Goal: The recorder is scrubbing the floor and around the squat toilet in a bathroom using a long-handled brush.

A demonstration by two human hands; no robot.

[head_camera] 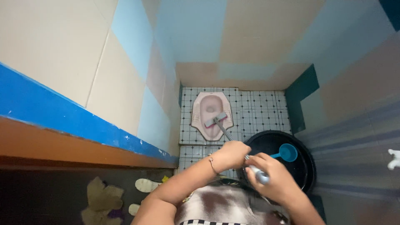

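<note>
Between close tiled walls, left hand (231,153) and right hand (266,174) grip the brush handle (233,141); brush head (216,120) rests inside the squat toilet (199,114), black tub (308,162) alongside.

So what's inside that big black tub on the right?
A blue dipper lies inside the black tub, its handle pointing toward the right hand. The inside looks dark; I can't tell whether there's water. The hands and brush handle cover the tub's near left part.

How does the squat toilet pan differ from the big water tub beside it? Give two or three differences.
The squat toilet pan is pale pink and elongated; the water tub is black and round. The pan has a brush head resting in it; the tub holds a blue dipper. Both sit on the tiled floor.
</note>
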